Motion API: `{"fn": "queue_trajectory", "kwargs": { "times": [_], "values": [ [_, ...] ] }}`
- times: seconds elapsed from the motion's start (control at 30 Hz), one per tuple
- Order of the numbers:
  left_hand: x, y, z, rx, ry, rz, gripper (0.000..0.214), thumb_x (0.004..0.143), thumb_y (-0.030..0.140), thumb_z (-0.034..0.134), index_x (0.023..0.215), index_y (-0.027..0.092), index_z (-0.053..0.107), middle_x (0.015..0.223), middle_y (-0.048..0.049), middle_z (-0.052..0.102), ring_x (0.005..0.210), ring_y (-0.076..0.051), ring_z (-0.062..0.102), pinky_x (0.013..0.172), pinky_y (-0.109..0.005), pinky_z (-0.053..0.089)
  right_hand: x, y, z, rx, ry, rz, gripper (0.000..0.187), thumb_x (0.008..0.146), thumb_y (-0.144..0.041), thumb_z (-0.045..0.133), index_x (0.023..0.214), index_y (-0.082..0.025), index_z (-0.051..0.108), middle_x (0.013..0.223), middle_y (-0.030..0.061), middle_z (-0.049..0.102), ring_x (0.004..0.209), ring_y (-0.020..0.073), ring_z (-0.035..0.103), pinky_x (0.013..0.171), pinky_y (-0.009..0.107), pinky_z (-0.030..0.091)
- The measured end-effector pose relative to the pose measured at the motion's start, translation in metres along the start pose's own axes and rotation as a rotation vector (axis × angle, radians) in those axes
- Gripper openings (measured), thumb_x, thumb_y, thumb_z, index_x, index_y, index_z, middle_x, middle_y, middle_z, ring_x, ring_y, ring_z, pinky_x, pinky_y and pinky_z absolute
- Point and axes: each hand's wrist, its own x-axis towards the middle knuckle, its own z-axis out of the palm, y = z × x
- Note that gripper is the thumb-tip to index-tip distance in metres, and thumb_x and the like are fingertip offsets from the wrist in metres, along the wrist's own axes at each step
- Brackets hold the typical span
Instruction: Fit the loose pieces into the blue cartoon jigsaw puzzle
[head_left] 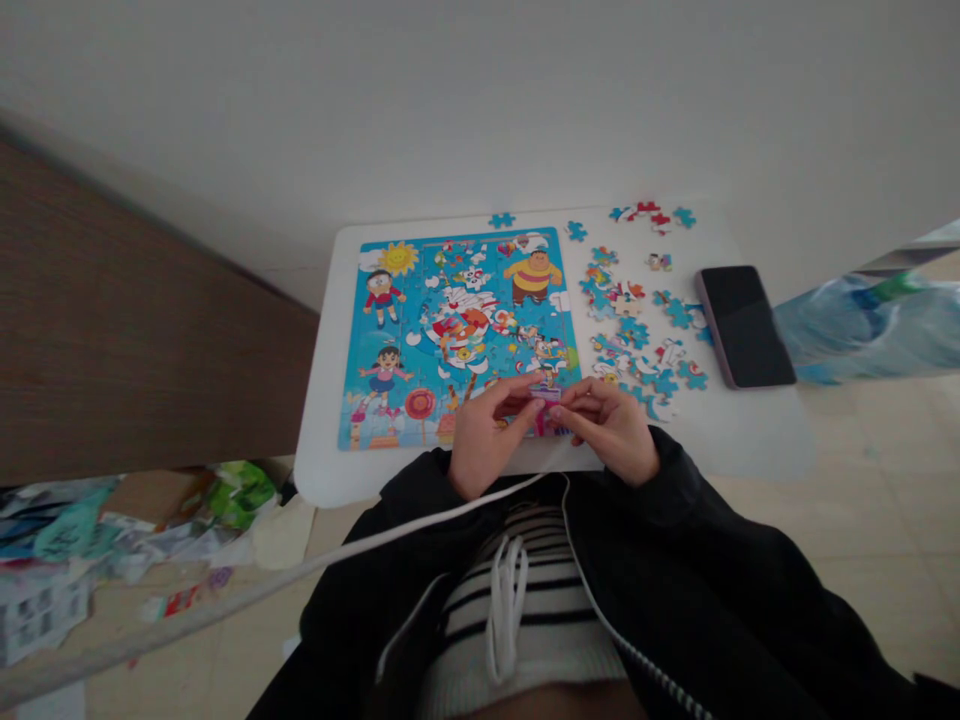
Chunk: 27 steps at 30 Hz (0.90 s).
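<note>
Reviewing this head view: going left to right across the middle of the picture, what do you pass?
Brown wooden panel → cartoon jigsaw puzzle → loose jigsaw pieces → smartphone → crumpled plastic bag

Two hands (487,440), one phone (745,326), one puzzle (457,340)

The piece (545,418) I'm holding is pink and purple. My puzzle (457,290) is mostly bright blue, with a yellow sun (399,257), and the loose pieces (637,330) show blue, red and white. My jacket (675,540) is black, my sweater (517,620) has black and white stripes, and the table (322,440) is white.
</note>
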Motion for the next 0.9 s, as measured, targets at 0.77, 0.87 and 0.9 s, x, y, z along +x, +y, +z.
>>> {"fn": "queue_trajectory", "kwargs": {
  "times": [0.77, 0.87, 0.9],
  "values": [
    [0.008, -0.012, 0.002, 0.699, -0.28, 0.462, 0.019, 0.089, 0.015, 0.046, 0.098, 0.013, 0.062, 0.096, -0.0056, 0.067, 0.089, -0.016, 0.062, 0.081, -0.03, 0.051, 0.003, 0.021, -0.022, -0.802, 0.032, -0.565, 0.015, 0.081, -0.027, 0.055, 0.089, -0.024, 0.068, 0.082, 0.0049, 0.066, 0.077, 0.0178, 0.061, 0.071, 0.033, 0.051],
    [0.003, -0.014, 0.003, 0.747, -0.261, 0.529, 0.022, 0.09, 0.016, 0.042, 0.101, 0.011, 0.061, 0.1, -0.0077, 0.066, 0.094, -0.017, 0.061, 0.084, -0.031, 0.051, 0.003, 0.021, -0.023, -0.833, 0.022, -0.594, 0.016, 0.082, -0.028, 0.055, 0.088, -0.023, 0.069, 0.082, 0.0046, 0.066, 0.076, 0.0168, 0.06, 0.073, 0.033, 0.05],
    [0.001, -0.015, 0.003, 0.762, -0.249, 0.547, 0.023, 0.09, 0.016, 0.042, 0.102, 0.01, 0.061, 0.1, -0.0083, 0.066, 0.095, -0.017, 0.061, 0.085, -0.031, 0.052, 0.003, 0.021, -0.023, -0.846, 0.022, -0.601, 0.016, 0.082, -0.027, 0.054, 0.088, -0.023, 0.069, 0.082, 0.0047, 0.066, 0.076, 0.0166, 0.06, 0.073, 0.032, 0.05]
  ]
}}
